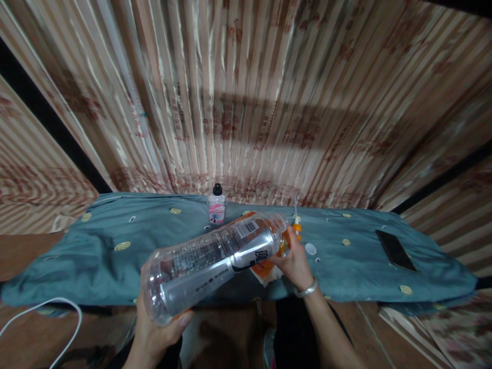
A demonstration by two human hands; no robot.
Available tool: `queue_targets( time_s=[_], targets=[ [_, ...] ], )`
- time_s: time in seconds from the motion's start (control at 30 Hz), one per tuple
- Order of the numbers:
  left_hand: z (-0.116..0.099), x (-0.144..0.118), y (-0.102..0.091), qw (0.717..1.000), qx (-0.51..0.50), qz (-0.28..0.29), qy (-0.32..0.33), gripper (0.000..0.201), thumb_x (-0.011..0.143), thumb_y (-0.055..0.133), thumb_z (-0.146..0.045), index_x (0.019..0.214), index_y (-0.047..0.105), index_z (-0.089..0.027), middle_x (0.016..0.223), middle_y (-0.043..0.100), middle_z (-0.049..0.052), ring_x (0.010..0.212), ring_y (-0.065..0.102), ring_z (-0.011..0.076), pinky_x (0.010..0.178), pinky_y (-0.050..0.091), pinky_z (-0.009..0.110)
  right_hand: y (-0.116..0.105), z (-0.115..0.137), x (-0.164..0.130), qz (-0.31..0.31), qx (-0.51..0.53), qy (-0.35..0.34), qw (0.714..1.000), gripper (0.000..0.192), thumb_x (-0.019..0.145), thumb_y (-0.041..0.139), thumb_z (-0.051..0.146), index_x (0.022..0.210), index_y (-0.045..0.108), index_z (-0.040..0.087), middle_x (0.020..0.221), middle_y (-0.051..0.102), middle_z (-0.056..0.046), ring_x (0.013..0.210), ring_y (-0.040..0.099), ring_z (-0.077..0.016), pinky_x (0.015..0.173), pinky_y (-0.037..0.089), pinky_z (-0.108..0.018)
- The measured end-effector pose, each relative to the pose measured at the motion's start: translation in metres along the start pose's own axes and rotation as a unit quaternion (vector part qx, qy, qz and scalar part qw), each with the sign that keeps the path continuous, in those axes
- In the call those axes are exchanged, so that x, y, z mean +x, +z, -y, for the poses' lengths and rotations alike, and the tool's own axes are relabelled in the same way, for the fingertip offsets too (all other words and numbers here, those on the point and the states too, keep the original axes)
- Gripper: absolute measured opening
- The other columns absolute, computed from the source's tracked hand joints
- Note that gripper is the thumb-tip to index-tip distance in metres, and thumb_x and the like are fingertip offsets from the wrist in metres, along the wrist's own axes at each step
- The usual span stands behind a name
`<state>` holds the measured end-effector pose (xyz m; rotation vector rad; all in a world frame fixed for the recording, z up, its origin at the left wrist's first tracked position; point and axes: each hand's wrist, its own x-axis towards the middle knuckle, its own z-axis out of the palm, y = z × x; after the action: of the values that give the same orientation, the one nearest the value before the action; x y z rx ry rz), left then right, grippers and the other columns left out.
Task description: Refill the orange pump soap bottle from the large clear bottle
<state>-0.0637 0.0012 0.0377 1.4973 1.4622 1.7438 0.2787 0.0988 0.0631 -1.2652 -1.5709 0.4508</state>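
Observation:
A large clear plastic bottle with a silver label lies tilted across the middle, its neck up to the right. My left hand is closed around its base. At the neck end, my right hand is closed on an orange translucent container, which is mostly hidden behind the bottle. Whether the bottle's mouth touches the container cannot be made out. Below them shows a piece of white tissue. An orange-and-white pump top with a thin tube lies just beyond my right hand, near a round white disc.
A small clear bottle with a black cap and pink label stands at the back of the green cloth-covered surface. To the right lies a black phone. Striped curtains hang behind. A white cable loops at lower left.

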Motion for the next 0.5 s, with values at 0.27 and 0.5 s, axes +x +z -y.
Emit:
queue_targets(
  time_s=[0.27,0.5],
  targets=[
    [0.0013,-0.0043,-0.0018,1.000,0.000,0.022,0.021,0.088,0.071,0.093,-0.057,0.148,0.067,-0.024,0.140,0.078,0.021,0.129,0.077,0.0483,0.107,0.064,0.065,-0.0015,-0.0014,-0.0008,0.009,0.006,-0.003,1.000,0.078,0.073,0.086,0.030,0.147,0.063,0.023,0.129,0.083,-0.011,0.113,0.083,-0.0334,0.097,0.070,-0.045],
    [0.0031,-0.0038,-0.0050,0.998,0.029,0.034,0.041,0.084,0.070,0.094,-0.057,0.144,0.072,-0.023,0.150,0.074,0.022,0.140,0.071,0.0502,0.116,0.058,0.070,-0.0029,0.0006,0.0006,0.020,0.010,0.008,1.000,0.079,0.075,0.089,0.036,0.148,0.063,0.022,0.131,0.084,-0.013,0.118,0.082,-0.0354,0.100,0.068,-0.047]
  ],
)
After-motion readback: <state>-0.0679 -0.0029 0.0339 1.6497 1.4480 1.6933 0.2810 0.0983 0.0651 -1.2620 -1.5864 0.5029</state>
